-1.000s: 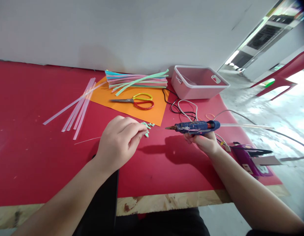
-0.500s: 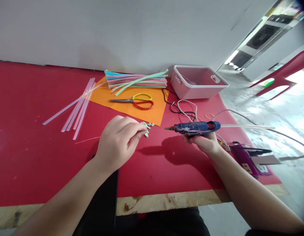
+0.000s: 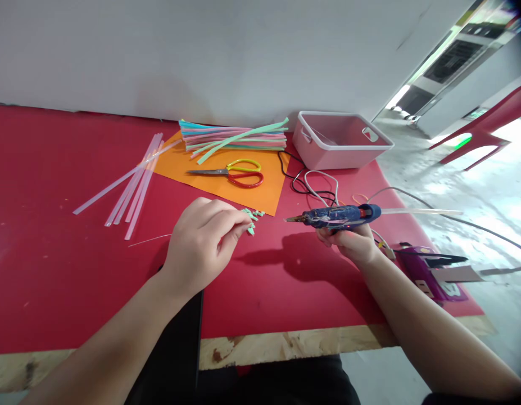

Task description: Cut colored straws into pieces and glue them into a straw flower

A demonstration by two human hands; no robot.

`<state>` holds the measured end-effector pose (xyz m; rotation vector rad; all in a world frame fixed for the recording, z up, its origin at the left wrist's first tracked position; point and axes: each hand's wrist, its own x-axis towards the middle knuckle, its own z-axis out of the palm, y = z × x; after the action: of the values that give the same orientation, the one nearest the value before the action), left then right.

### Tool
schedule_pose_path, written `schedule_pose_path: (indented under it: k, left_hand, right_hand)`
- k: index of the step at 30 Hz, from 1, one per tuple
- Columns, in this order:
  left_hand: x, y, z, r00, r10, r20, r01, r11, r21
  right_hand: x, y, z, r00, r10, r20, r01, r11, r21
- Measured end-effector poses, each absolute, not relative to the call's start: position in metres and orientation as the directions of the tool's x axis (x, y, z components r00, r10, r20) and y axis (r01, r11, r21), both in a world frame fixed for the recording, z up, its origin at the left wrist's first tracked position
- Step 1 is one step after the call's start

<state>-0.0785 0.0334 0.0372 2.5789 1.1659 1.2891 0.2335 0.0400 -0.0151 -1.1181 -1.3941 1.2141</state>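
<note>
My right hand (image 3: pixel 356 243) grips a blue glue gun (image 3: pixel 338 216), its nozzle aimed left and a clear glue stick (image 3: pixel 420 211) poking out of its back. My left hand (image 3: pixel 209 242) is closed in a pinch over the red table, with a small light green piece (image 3: pixel 250 229) at its fingertips. Several more green bits (image 3: pixel 256 214) lie just beyond those fingers. A thin pale strand (image 3: pixel 150 241) shows to the left of this hand; whether the hand holds it is hidden. The nozzle is apart from the left fingers.
Scissors (image 3: pixel 226 172) with yellow and red handles lie on orange paper (image 3: pixel 260 199), below a bundle of coloured pipe cleaners (image 3: pixel 235 138). Glue sticks (image 3: pixel 137 185) lie at the left. A pink basket (image 3: pixel 344 157), cables (image 3: pixel 321 188) and a purple power strip (image 3: pixel 424 273) are at the right.
The glue gun in my right hand has shifted slightly to the right and tilted a little. My left hand has stayed in place.
</note>
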Motion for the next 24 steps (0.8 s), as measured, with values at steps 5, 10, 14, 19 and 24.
schedule_pose_path:
  k: [5, 10, 14, 19, 24]
  left_hand:
    - [-0.079, 0.035, 0.037, 0.378, 0.63, 0.679, 0.601, -0.724, 0.338]
    - [-0.079, 0.034, 0.036, 0.368, 0.638, 0.676, 0.596, -0.72, 0.355]
    - [-0.078, 0.033, 0.036, 0.361, 0.655, 0.664, 0.594, -0.71, 0.378]
    - [-0.077, 0.032, 0.039, 0.353, 0.664, 0.659, 0.587, -0.706, 0.397]
    - [-0.077, 0.032, 0.039, 0.349, 0.671, 0.655, 0.592, -0.699, 0.401]
  right_hand:
    - [0.233, 0.04, -0.015, -0.121, 0.99, 0.079, 0.041, 0.085, -0.996]
    - [0.226, 0.038, -0.008, -0.087, 0.993, 0.081, 0.051, 0.085, -0.995]
    - [0.219, 0.037, -0.001, -0.049, 0.995, 0.085, 0.063, 0.088, -0.994]
    - [0.215, 0.037, 0.001, -0.025, 0.996, 0.084, 0.072, 0.086, -0.994]
    - [0.217, 0.035, -0.002, -0.001, 0.997, 0.083, 0.084, 0.083, -0.993]
